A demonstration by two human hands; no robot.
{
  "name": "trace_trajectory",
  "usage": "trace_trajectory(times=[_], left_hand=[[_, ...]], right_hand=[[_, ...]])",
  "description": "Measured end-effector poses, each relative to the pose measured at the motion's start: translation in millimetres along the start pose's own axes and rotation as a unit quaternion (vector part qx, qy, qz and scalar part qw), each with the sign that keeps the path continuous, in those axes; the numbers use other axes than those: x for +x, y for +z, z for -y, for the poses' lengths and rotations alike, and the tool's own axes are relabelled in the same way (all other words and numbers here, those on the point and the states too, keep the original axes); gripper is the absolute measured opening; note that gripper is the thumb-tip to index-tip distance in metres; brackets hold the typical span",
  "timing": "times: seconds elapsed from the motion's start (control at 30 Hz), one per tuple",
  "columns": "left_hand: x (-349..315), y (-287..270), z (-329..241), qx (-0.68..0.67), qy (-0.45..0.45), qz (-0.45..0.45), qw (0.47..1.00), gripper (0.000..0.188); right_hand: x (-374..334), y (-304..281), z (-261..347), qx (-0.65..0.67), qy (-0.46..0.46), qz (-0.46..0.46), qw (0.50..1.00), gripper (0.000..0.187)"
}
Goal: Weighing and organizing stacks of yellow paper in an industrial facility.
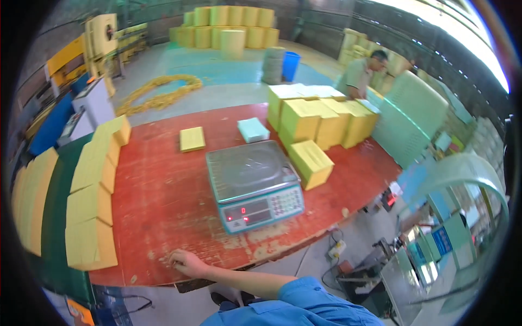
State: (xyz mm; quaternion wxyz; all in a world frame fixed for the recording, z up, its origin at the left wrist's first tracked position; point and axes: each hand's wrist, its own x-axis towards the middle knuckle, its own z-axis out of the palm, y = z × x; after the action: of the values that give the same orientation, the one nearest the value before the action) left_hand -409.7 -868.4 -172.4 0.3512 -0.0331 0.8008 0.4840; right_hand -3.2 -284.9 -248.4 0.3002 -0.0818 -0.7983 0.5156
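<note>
My right hand (187, 263) rests at the near edge of the red table (157, 201), its forearm reaching across from the right. Its fingers are loosely bent, a little apart, with nothing visible in them. Beyond and to the right of the hand stands a digital scale (250, 171) with a bare metal pan and a lit red display. A yellow paper block (311, 163) sits against the scale's right side. Behind the scale lie a small pale-blue stack (253, 130) and a flat yellow pad (192, 139). My left hand is out of view.
Yellow paper stacks line the table's left side (89, 242); more stacks (326, 119) stand at its far right. A co-worker (356, 76) bends over behind those. A pale-green perforated panel (410, 114) borders the right side. Yellow strips (163, 89) lie on the floor; a blue bin (291, 66) stands farther back.
</note>
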Motion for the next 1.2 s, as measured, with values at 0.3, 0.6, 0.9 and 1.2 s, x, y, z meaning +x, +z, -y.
trace_trajectory(times=[0.3,0.6,0.9,1.2], left_hand=[[86.1,97.9,-51.7,0.104,0.151,0.041,0.982,0.071],[172.7,259.9,-122.8,0.194,0.311,0.053,0.929,0.058],[68.9,118.8,-31.8,0.268,0.291,-0.169,0.903,0.047],[-34.7,76.0,-4.3,0.329,0.105,-0.325,0.881,0.053]], right_hand=[[-57.2,-30.9,17.1,-0.012,0.052,0.012,0.999,0.015],[-63.5,-43.6,13.9,-0.043,0.046,-0.040,0.997,0.018],[-57.4,-44.8,10.6,-0.086,0.031,-0.061,0.994,0.022],[-54.3,-41.6,26.4,-0.119,0.026,-0.054,0.991,0.016]])
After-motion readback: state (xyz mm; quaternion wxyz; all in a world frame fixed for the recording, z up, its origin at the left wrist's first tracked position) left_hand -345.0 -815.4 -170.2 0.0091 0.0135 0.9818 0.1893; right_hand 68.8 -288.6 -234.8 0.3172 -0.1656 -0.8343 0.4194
